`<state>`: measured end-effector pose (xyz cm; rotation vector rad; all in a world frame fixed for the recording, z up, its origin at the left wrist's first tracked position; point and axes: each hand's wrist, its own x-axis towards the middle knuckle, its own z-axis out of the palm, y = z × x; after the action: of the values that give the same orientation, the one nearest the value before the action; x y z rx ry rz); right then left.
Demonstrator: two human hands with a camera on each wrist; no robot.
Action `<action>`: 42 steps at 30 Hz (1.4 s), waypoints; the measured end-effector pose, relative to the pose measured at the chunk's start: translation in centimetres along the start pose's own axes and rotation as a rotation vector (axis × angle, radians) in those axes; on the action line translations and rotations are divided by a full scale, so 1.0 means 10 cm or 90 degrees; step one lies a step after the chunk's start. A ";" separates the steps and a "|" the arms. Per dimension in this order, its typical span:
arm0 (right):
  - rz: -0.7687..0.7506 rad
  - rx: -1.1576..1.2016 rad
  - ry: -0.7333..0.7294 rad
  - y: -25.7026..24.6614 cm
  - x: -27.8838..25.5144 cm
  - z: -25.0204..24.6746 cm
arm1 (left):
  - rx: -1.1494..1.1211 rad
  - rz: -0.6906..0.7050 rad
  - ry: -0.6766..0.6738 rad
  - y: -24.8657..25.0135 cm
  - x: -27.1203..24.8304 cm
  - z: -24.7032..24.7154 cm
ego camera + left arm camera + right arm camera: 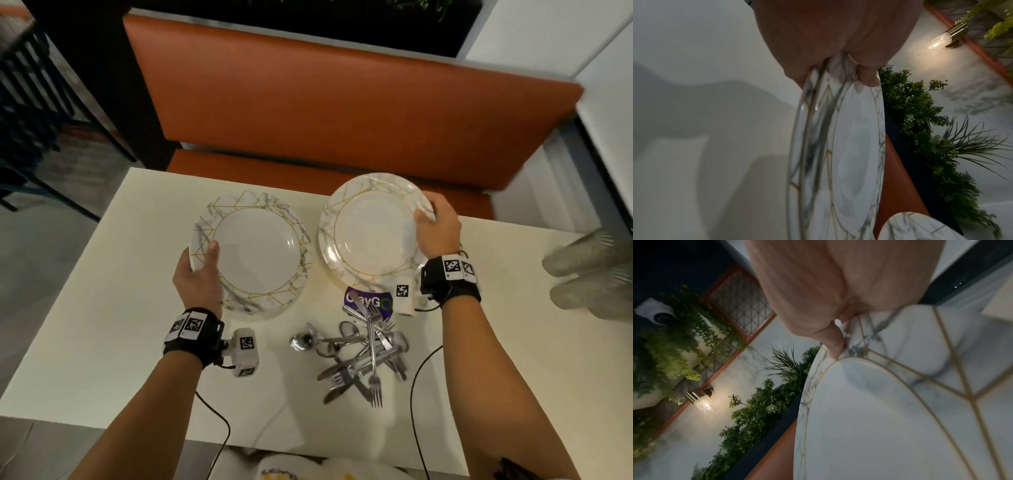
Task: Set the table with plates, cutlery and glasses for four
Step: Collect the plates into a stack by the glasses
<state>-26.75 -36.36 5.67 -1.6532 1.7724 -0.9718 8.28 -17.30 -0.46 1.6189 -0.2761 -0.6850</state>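
Two marble-patterned plates with gold lines are over the white table [102, 325]. My left hand [205, 260] grips the left plate [255, 255] at its near-left rim, thumb on top; the left wrist view shows that plate [855, 146] with a second rim under it. My right hand [433, 219] pinches the right rim of the right plate [371, 229], tilted above another plate [346, 277]. In the right wrist view my thumb [834, 344] lies on that plate [879, 418]. A heap of forks, spoons and knives [363, 356] lies near me. Stacked clear glasses [589, 274] lie blurred at the far right.
An orange bench [342, 102] runs along the table's far side. A purple sticker [368, 303] is on the table under the right plates. Cables [416, 394] trail from both wrist cameras across the near edge. Dark railings [30, 102] stand at the left.
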 end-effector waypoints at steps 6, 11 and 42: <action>0.025 0.065 -0.021 -0.06 -0.06 -0.01 | 0.021 -0.013 -0.027 0.07 -0.16 0.02; 0.111 0.129 -0.111 -0.01 -0.38 0.27 | 0.016 -0.044 -0.045 0.06 -0.30 0.11; 0.218 0.098 -0.231 0.97 0.01 -0.40 | 0.131 0.011 -0.093 -0.11 -1.12 1.99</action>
<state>-35.83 -35.88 0.49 -1.2800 1.6166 -0.5934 -12.27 -27.26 0.99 1.7621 -0.4793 -0.7840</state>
